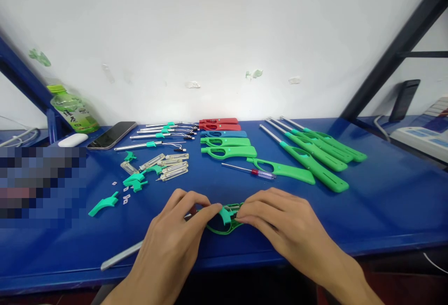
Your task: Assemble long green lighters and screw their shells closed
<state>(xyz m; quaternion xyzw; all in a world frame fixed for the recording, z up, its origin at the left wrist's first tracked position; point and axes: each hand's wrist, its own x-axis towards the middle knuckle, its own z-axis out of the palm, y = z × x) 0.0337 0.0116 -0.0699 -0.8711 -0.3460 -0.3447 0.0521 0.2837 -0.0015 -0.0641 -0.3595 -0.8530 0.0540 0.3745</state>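
Observation:
A green lighter handle shell (224, 231) lies near the front edge of the blue table, between my hands. My left hand (178, 230) is closed, thumb and fingers on the shell's left part and a teal trigger piece (226, 216). From the right, my right hand (280, 216) pinches at the shell's inside beside the trigger; whatever small part its fingertips hold is hidden. A metal tube (122, 255) sticks out to the left from under my left hand. Loose teal triggers (135, 181) and several clear fuel capsules (175, 170) lie beyond my left hand.
Behind lie metal rods with wires (150, 144), red shells (219, 124), green shells (229, 152), a screwdriver (264, 173) and several long green lighters (315, 167). At the left are a phone (112, 135), a white mouse (73, 140) and a bottle (75, 111).

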